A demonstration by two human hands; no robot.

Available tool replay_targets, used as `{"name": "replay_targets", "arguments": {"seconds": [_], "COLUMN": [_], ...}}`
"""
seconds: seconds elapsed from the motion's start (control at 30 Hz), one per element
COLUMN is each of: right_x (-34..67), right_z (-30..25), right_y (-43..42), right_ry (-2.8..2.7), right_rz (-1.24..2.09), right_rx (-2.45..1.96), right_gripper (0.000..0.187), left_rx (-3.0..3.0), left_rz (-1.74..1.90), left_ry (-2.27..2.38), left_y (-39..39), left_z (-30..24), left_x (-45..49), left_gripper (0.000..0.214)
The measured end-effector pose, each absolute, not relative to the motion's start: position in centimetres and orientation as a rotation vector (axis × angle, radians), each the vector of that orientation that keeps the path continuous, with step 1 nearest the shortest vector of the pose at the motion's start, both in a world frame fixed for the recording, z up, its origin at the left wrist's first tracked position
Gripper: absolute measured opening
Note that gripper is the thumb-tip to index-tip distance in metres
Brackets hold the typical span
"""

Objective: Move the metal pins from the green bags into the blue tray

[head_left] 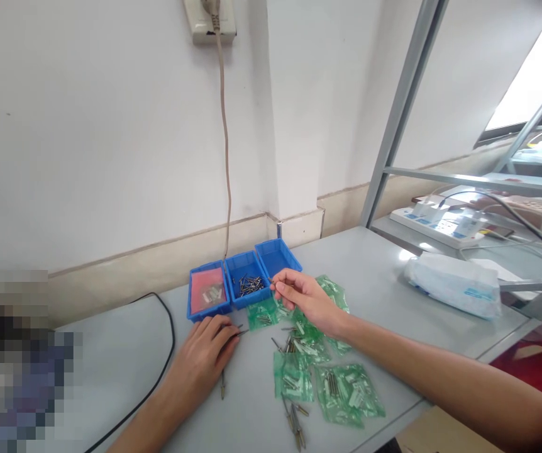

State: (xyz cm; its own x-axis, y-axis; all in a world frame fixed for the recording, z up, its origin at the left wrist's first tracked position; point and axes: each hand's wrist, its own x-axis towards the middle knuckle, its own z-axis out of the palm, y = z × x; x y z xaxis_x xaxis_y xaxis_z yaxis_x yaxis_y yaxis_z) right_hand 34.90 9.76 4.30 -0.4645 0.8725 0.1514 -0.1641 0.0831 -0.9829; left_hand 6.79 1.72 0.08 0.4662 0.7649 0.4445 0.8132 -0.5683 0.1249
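Observation:
My right hand (302, 297) is raised over the table beside the middle blue bin (248, 287), pinching a thin metal pin between thumb and fingers. My left hand (204, 358) rests palm down on the grey table (393, 277), fingers together on a thin pin lying near the left blue bin (207, 292). The middle bin holds several dark pins. The left bin holds a pink sheet with a few parts. The right blue bin (278, 257) looks empty. Several green plastic bags (341, 390) of pins lie spread under and in front of my right forearm.
Loose pins (295, 423) lie near the table's front edge. A black cable (160, 371) curves across the left side. A white packet (454, 283) lies at the right. A power strip (441, 228) sits behind a metal frame post (396, 116). A beige cord (226, 138) hangs from a wall socket.

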Motion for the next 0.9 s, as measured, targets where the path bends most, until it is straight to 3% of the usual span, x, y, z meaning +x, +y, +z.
{"name": "replay_targets", "arguments": {"seconds": [0.4,0.9], "right_x": [35.00,34.57], "right_z": [3.77,3.31], "right_y": [9.96,9.53], "right_ry": [-1.645,-1.630], "right_rz": [1.271,1.311], "right_rx": [-0.787,-0.769], "right_gripper": [0.038,0.033], "left_rx": [-2.601,-2.573], "left_rz": [-0.718,-0.825], "left_ry": [-1.411,-1.392], "left_y": [1.79,1.66], "left_z": [-0.27,-0.02], "left_x": [6.62,6.94], "left_gripper": [0.019,0.017]}}
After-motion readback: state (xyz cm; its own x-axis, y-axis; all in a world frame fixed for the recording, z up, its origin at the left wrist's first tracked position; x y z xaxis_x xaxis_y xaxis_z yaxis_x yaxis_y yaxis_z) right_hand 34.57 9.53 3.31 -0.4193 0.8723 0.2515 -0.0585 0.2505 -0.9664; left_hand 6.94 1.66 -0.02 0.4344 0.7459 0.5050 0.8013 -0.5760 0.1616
